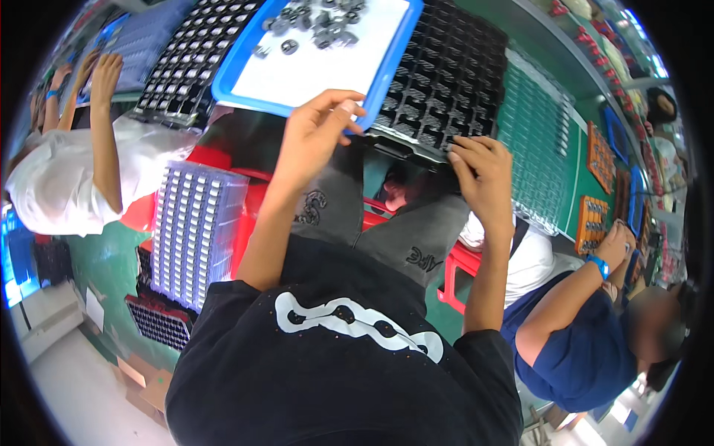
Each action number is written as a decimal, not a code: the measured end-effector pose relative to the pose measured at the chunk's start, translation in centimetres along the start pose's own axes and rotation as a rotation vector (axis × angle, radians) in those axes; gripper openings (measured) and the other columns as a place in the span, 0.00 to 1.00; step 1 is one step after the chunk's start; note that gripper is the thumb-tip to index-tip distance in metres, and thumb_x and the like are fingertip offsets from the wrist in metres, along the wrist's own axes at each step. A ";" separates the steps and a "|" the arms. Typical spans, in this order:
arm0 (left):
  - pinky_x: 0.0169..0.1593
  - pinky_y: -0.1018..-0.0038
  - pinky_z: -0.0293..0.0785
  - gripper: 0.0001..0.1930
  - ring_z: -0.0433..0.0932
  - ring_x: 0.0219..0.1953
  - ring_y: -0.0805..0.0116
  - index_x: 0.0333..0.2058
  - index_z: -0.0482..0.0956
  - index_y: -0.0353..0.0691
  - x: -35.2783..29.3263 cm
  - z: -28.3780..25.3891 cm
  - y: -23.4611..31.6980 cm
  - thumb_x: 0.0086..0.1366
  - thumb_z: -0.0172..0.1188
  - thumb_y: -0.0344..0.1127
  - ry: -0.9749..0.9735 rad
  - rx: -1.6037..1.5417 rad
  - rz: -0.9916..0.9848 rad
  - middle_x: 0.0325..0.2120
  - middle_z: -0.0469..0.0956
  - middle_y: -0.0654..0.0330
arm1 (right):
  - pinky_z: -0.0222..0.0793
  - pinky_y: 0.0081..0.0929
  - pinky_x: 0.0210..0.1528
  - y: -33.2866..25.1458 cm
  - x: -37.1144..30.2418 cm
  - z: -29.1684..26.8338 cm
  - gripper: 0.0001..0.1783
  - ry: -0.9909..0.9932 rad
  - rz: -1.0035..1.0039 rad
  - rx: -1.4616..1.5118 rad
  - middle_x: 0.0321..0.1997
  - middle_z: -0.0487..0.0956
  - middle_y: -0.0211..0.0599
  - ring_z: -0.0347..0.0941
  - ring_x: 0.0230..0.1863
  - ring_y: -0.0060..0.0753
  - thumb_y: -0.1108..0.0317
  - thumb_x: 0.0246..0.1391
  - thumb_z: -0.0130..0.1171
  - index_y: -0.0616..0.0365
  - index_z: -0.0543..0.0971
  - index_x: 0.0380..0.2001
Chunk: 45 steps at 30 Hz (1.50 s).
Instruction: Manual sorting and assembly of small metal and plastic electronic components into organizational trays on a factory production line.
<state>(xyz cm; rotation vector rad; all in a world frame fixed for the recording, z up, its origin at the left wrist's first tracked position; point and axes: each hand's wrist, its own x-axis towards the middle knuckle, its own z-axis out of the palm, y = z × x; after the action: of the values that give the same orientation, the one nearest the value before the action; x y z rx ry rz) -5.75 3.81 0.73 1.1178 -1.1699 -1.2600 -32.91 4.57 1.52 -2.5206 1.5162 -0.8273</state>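
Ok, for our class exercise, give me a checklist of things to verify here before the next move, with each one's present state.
1. Loose parts within the blue tray: ok, dark round parts lie at its far end.
2. Black tray alongside: ok, just right of the blue tray.
3. Left hand above the loose parts: not ok, it is at the blue tray's near right corner.
4. Part between the left fingertips: cannot tell.
5. Right hand by the black tray: ok, at its near edge.
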 end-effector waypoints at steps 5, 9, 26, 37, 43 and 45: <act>0.34 0.81 0.68 0.13 0.76 0.30 0.75 0.43 0.77 0.33 5.0 0.4 1.3 0.63 0.57 0.35 0.120 0.529 0.274 0.31 0.80 0.59 | 0.63 0.36 0.52 -0.3 -0.5 -0.4 0.09 0.028 -0.015 -0.024 0.44 0.81 0.37 0.72 0.47 0.42 0.69 0.51 0.59 0.60 0.81 0.36; 0.45 0.65 0.71 0.18 0.77 0.43 0.53 0.47 0.75 0.35 10.1 -0.9 -1.8 0.58 0.59 0.33 0.217 1.050 0.606 0.45 0.78 0.51 | 0.63 0.35 0.55 2.9 -1.0 -2.6 0.12 0.180 0.174 -0.025 0.48 0.79 0.42 0.71 0.51 0.45 0.67 0.54 0.58 0.61 0.80 0.39; 0.38 0.65 0.76 0.12 0.79 0.34 0.53 0.38 0.75 0.35 9.9 -0.1 -2.2 0.54 0.62 0.27 0.227 0.782 0.419 0.34 0.76 0.49 | 0.68 0.49 0.45 20.8 -2.5 -5.6 0.24 0.286 0.759 -0.801 0.36 0.78 0.56 0.73 0.39 0.60 0.49 0.53 0.54 0.64 0.81 0.32; 0.46 0.73 0.76 0.18 0.79 0.43 0.63 0.48 0.73 0.32 9.1 -1.8 -1.3 0.59 0.61 0.28 0.218 0.177 0.178 0.43 0.75 0.52 | 0.70 0.43 0.41 22.2 -2.5 -5.4 0.15 0.391 0.745 -0.616 0.34 0.80 0.44 0.76 0.37 0.47 0.59 0.50 0.60 0.60 0.81 0.33; 0.49 0.72 0.74 0.18 0.77 0.48 0.63 0.50 0.72 0.32 8.8 -2.3 -0.7 0.63 0.56 0.32 0.059 -0.250 0.121 0.45 0.74 0.54 | 0.72 0.37 0.37 23.1 -1.9 -6.0 0.09 0.500 0.742 -0.461 0.31 0.81 0.40 0.79 0.33 0.42 0.66 0.48 0.60 0.58 0.80 0.33; 0.49 0.72 0.74 0.18 0.77 0.48 0.62 0.51 0.72 0.32 8.6 -2.7 -0.5 0.63 0.56 0.32 0.028 -0.328 0.101 0.46 0.74 0.55 | 0.73 0.37 0.38 23.4 -1.9 -5.9 0.10 0.488 0.728 -0.479 0.31 0.82 0.40 0.79 0.34 0.42 0.66 0.47 0.60 0.57 0.79 0.34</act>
<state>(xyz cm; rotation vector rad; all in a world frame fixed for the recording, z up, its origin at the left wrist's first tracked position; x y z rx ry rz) -3.38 -4.91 0.15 0.8210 -0.9449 -1.2980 -55.04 -4.54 -2.18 -1.7605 2.8168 -1.0675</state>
